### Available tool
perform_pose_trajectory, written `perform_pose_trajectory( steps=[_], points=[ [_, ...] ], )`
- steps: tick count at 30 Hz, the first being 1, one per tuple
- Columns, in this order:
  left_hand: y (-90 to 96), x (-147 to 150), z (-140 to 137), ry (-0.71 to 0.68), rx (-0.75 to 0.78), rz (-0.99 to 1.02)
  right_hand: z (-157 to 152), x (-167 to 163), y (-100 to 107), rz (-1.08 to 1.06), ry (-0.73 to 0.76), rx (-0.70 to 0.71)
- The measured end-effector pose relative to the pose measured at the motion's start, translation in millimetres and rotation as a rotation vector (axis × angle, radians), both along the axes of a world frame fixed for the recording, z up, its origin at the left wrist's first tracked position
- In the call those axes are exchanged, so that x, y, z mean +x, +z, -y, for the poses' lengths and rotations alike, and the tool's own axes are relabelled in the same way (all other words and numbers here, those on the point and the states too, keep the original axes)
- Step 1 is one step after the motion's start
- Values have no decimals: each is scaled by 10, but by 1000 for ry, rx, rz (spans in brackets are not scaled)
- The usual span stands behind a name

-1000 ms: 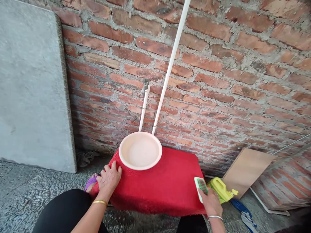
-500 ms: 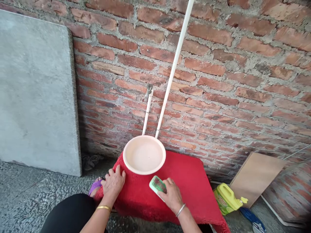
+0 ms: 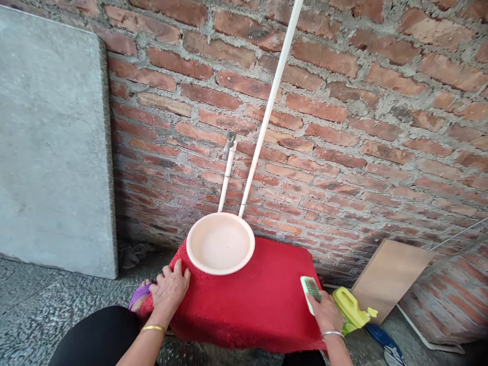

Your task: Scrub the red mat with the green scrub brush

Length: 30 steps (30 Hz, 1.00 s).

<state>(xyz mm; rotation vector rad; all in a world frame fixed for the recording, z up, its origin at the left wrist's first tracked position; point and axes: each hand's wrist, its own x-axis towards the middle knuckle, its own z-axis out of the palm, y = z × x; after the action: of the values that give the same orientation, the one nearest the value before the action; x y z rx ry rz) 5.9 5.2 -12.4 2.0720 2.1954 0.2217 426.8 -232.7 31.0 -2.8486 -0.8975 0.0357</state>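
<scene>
A red cloth point(image 3: 244, 310) covers a low table in front of me. My left hand point(image 3: 170, 287) rests on the cloth's left edge, palm down with its fingers apart. Held in my right hand point(image 3: 327, 311) is a green and white scrub brush point(image 3: 310, 288), bristles facing up, over the right end of the cloth. A pale pink basin point(image 3: 220, 270) stands at the back left of the cloth, a little beyond my left hand. Whether it has water in it I cannot tell.
A tap on a white pipe point(image 3: 225, 180) rises behind the basin, against the brick wall point(image 3: 324, 127). At the right are a yellow jug point(image 3: 353, 309), a leaning board point(image 3: 391, 277) and a blue slipper point(image 3: 383, 340). A grey slab point(image 3: 57, 152) leans at the left.
My right hand has carried the brush to the right, from near the basin to the right end of the cloth. My left hand stays on the cloth. The view has shifted slightly.
</scene>
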Motion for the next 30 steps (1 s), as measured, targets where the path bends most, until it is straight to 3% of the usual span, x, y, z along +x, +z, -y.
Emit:
perform_pose_trajectory(
  steps=[3,6,15,19,24,30],
  points=[
    [-14,7,-6,3,4,6,245,87,43,11,-78,14],
    [-22,10,-8,0,12,3,147,-96,61,-24,-23,44],
    [-116,-16,-36,4,20,-18,-1173,-1199,-82,-98,312,52],
    [-187,-38,-59,-3,38,-1,-1535,-1423,-134,-88,372,35],
    [-200,-44,-74,-5,15,30,-1480,-1026,-118,-57,307,2],
    [-143,-24,-50,2,4,-1,-754,-6,30,-34,74,-16]
  ],
)
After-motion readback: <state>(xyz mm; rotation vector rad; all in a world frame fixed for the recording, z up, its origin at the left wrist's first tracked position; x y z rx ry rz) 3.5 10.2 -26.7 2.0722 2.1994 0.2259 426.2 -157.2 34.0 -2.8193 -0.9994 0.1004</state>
